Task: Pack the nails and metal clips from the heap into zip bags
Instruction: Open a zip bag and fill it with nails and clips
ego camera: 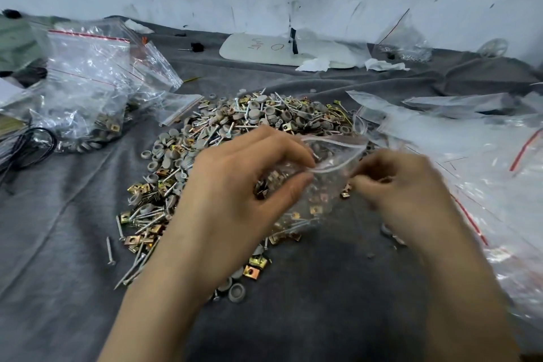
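Note:
A heap (pixel 211 138) of nails, brass-coloured metal clips and grey round caps lies on the grey cloth in the middle. Above its near edge my left hand (pixel 244 185) pinches the mouth of a small clear zip bag (pixel 326 173) that holds clips and nails. My right hand (pixel 408 194), blurred, has its fingers curled at the bag's right edge; whether it grips the bag or small parts is unclear. Loose nails (pixel 141 261) and clips (pixel 252 270) lie near my left forearm.
Filled zip bags (pixel 85 91) are piled at the left, beside black cables (pixel 26 147). A stack of unfilled zip bags (pixel 484 161) with red seals spreads on the right. A white flat board (pixel 264 50) and crumpled tissue (pixel 314 64) lie by the stained wall.

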`<state>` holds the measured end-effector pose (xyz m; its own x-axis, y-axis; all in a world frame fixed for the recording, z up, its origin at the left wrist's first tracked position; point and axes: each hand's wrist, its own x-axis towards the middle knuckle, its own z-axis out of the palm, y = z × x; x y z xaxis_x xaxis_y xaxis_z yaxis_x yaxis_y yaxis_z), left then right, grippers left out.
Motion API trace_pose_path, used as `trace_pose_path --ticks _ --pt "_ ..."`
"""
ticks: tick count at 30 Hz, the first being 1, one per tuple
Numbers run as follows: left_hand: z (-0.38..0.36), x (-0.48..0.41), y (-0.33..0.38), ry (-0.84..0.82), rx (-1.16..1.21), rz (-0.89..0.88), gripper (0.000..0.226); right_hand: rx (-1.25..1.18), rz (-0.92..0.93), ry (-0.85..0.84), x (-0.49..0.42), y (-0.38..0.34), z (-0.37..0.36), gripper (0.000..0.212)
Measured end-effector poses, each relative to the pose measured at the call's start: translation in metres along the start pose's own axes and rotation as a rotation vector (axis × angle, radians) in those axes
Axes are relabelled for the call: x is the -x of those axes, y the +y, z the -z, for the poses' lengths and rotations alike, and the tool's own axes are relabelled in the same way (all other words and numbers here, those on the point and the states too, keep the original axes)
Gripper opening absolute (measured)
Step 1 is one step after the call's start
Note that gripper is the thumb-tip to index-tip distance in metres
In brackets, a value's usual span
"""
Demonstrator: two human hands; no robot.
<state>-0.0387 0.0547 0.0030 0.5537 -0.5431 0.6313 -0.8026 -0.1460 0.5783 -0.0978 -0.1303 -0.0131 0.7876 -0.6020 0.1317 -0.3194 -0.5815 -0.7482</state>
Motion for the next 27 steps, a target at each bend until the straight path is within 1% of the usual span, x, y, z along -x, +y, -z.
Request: trace_pose_path --ticks 2,3,4,5,7,9,11,13,15,17,18,19,21,23,25,27 --pt "-0.004 -0.001 0.003 -0.037 -0.029 -0.055 0.008 -0.182 0.121 0.305 0.005 -0.006 0.020 0.015" --pt "-0.005 -0.002 0.004 -0.052 -0.039 -0.076 0.008 -0.301 0.201 0.388 0.010 -0.012 0.027 0.014" --pt "-0.006 -0.002 0.006 -0.065 -0.049 -0.092 0.008 -0.416 0.291 0.406 0.015 -0.019 0.032 0.011" --pt "-0.007 -0.002 0.007 -0.077 -0.055 -0.106 0.008 -0.486 0.380 0.374 0.021 -0.027 0.034 0.009" --pt "-0.008 -0.002 0.010 -0.094 -0.054 -0.132 0.006 -0.460 0.498 0.271 0.031 -0.039 0.031 0.011" --pt "-0.008 -0.003 0.011 -0.093 -0.046 -0.142 0.005 -0.358 0.545 0.195 0.034 -0.044 0.026 0.012" --pt "-0.008 -0.002 0.011 -0.085 -0.038 -0.132 0.006 -0.261 0.551 0.162 0.034 -0.043 0.026 0.008" --pt "-0.007 -0.001 0.011 -0.078 -0.026 -0.113 0.008 -0.282 0.531 0.174 0.032 -0.039 0.030 0.006" --pt "-0.006 -0.001 0.010 -0.067 -0.023 -0.097 0.009 -0.405 0.491 0.260 0.028 -0.034 0.035 0.002" --pt "-0.005 -0.001 0.009 -0.041 -0.028 -0.075 0.008 -0.504 0.383 0.362 0.019 -0.022 0.036 0.005" --pt "-0.003 -0.001 0.008 -0.022 -0.030 -0.063 0.007 -0.497 0.302 0.373 0.012 -0.014 0.033 0.005" --pt "-0.002 0.000 0.007 0.000 -0.025 -0.051 0.007 -0.442 0.206 0.344 0.005 -0.003 0.026 0.009" --pt "0.000 0.000 0.004 0.041 0.024 -0.015 0.008 -0.233 0.020 0.189 -0.009 0.019 0.007 0.019" --pt "0.004 0.000 0.001 0.077 0.089 0.030 0.009 -0.040 -0.110 0.048 -0.018 0.032 -0.016 0.019" --pt "0.007 0.000 -0.001 0.101 0.103 0.053 0.010 0.066 -0.165 0.000 -0.022 0.038 -0.033 0.020" --pt "0.011 0.001 -0.004 0.115 0.083 0.069 0.011 0.121 -0.185 0.016 -0.027 0.042 -0.042 0.026"
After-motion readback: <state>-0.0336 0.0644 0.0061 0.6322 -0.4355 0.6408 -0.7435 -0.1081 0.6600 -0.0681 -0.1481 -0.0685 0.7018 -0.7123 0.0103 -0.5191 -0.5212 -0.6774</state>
